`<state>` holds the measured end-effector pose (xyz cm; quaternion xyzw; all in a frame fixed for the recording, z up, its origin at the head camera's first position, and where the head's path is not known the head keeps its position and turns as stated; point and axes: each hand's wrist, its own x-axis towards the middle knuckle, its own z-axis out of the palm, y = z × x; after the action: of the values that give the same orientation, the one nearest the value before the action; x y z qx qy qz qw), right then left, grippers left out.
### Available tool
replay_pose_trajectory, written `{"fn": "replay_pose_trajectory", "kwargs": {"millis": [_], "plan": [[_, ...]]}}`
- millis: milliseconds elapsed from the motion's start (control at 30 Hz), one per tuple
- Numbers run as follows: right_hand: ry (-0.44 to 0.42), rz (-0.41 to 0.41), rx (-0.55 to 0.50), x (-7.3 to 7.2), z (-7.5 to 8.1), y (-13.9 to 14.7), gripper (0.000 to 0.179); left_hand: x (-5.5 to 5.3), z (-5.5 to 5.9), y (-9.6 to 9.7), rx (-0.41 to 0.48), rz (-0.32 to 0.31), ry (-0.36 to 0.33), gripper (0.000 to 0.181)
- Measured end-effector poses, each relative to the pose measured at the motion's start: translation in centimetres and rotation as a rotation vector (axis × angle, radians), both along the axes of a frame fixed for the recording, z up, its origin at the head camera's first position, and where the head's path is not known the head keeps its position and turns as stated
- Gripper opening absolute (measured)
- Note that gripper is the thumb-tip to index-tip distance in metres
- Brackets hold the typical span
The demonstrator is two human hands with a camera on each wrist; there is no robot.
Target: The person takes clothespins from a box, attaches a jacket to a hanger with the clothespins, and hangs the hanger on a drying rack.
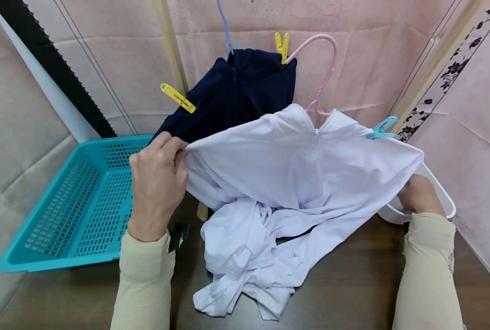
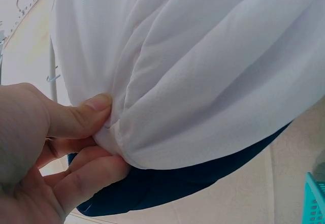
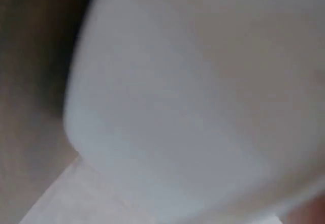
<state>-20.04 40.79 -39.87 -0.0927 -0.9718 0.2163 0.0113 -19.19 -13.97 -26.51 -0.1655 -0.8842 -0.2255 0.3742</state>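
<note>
A white zip-neck garment (image 1: 278, 156) hangs from a pink hanger (image 1: 331, 59), its lower part bunched over the brown table. My left hand (image 1: 158, 183) pinches the garment's shoulder edge between thumb and fingers; the left wrist view shows the same pinch on the white cloth (image 2: 193, 76). A light-blue clothespin (image 1: 382, 128) clips the opposite shoulder. Beneath that shoulder, my right hand (image 1: 422, 195) reaches into a white container (image 1: 445, 199), its fingers hidden by the cloth. The right wrist view is blurred and filled mostly by the container wall (image 3: 152, 102).
Behind hangs a navy garment (image 1: 245, 91) on a blue hanger (image 1: 225, 27), with one yellow clothespin (image 1: 178, 98) on its left shoulder and another yellow clothespin (image 1: 283, 47) on its right. A turquoise basket (image 1: 63, 263) stands at left. Wooden posts (image 1: 439, 59) and pink cloth surround the table.
</note>
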Motion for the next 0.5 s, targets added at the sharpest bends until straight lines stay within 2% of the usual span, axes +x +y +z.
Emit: {"fn": "replay_pose_trajectory", "kwargs": {"millis": [67, 167, 267, 333, 400, 467, 500], "plan": [[0.068, -0.038, -0.024, 0.3, 0.9, -0.3, 0.028, 0.0, 0.0, 0.0, 0.001, 0.001, -0.001, 0.014], [0.16, -0.181, -0.145, 0.8, 3.1, -1.4, 0.035, 0.0, -0.1, 0.0, 0.001, 0.002, 0.0, 0.015], [0.299, -0.376, -0.409, 1.5, 6.0, -2.9, 0.024, 0.0, -0.1, 0.0, 0.0, -0.001, 0.003, 0.015], [0.459, -0.448, -0.589, 1.9, 7.7, -3.9, 0.015, 0.0, -0.1, 0.0, 0.0, -0.003, 0.004, 0.015], [0.621, -0.446, -0.665, 2.5, 9.2, -5.0, 0.02, -0.1, -0.1, 0.0, -0.003, -0.002, 0.005, 0.015], [0.754, -0.389, -0.706, 3.2, 10.5, -6.3, 0.019, -0.1, -0.1, 0.0, -0.005, 0.0, 0.003, 0.015], [0.8, -0.36, -0.692, 3.5, 11.0, -7.0, 0.02, 0.0, -0.1, 0.0, -0.005, 0.002, 0.001, 0.015]]}}
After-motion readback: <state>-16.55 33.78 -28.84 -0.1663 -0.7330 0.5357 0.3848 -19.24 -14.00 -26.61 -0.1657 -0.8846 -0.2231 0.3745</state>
